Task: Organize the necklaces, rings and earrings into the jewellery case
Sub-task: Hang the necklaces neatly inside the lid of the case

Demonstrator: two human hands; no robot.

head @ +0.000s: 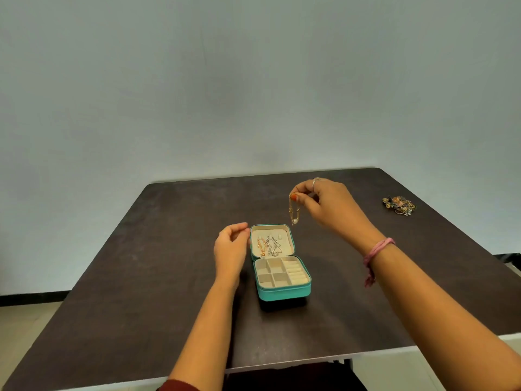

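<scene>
A gold necklace (293, 210) with a pale pendant dangles from the right hand (327, 206), pinched between thumb and forefinger above the far right corner of the open jewellery case (279, 261). A ring shows on one finger of that hand, and a pink thread band (376, 251) circles the wrist. The left hand (230, 246) hovers just beside the case's left edge, fingers loosely curled, holding nothing; whether it touches the lid cannot be told.

The dark brown table (141, 263) stands against a plain pale grey wall (225, 80), with light floor visible past its left and near edges. Wide bare tabletop lies left of the case and between the case and the far right edge.

The teal case sits at the table's middle, its lid (284, 231) folded back on the far side. Gold and silver chains (267, 246) lie in the cream-lined lid. The near half holds four square compartments on the left and ring rolls on the right. A heap of mixed jewellery (399, 206) rests near the far right edge, well apart from the case.
</scene>
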